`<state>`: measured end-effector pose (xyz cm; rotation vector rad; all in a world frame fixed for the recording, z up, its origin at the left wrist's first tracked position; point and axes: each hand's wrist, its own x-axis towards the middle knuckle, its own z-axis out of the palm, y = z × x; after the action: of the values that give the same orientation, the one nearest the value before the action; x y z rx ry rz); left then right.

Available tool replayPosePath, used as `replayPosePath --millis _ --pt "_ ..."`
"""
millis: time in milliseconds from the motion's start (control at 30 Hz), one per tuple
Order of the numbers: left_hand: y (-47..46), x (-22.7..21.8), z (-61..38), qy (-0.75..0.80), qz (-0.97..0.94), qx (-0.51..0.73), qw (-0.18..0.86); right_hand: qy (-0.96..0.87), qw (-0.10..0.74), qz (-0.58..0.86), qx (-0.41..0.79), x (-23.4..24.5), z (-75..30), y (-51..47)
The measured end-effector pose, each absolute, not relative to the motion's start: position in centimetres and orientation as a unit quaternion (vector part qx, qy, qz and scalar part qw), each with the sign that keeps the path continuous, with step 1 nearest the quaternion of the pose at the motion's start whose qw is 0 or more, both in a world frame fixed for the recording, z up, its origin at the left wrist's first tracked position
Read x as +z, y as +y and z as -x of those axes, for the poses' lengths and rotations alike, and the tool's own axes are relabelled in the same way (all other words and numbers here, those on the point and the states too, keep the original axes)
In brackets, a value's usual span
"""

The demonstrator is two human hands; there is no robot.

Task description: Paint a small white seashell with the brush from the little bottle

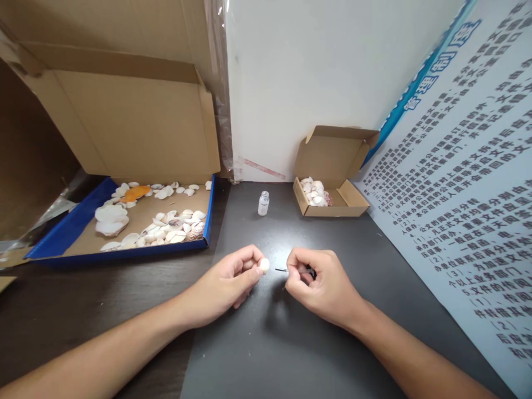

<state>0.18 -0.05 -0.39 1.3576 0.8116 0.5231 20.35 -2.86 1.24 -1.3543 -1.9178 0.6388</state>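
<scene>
Near the middle of the grey mat, my left hand [233, 280] pinches a small, round white shell [265, 265] between thumb and fingertips. Facing it, my right hand [318, 282] is closed around a thin dark stick [281, 270], whose narrow tip points left towards the shell with a small gap between them. Most of the stick is hidden by my fingers, and a dark part shows behind them. Beyond both hands stands a small clear bottle [263, 204] with a white label, upright, its threaded neck uncovered.
At the left, a blue-edged cardboard box [210, 213] with raised lid holds many shells [178, 227] and an orange piece [136, 193]. A smaller open box [341, 211] with shells stands back right. A white panel [311, 66] rises behind; a printed board [477, 183] leans at right.
</scene>
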Motion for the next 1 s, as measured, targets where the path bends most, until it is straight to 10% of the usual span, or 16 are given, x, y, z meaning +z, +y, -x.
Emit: replayPosePath --millis 1000 --pt "-0.45 0.1 -0.17 0.316 -0.663 0.23 0.639 -0.744 0.345 0.506 0.268 1.02 -20.38 -2.81"
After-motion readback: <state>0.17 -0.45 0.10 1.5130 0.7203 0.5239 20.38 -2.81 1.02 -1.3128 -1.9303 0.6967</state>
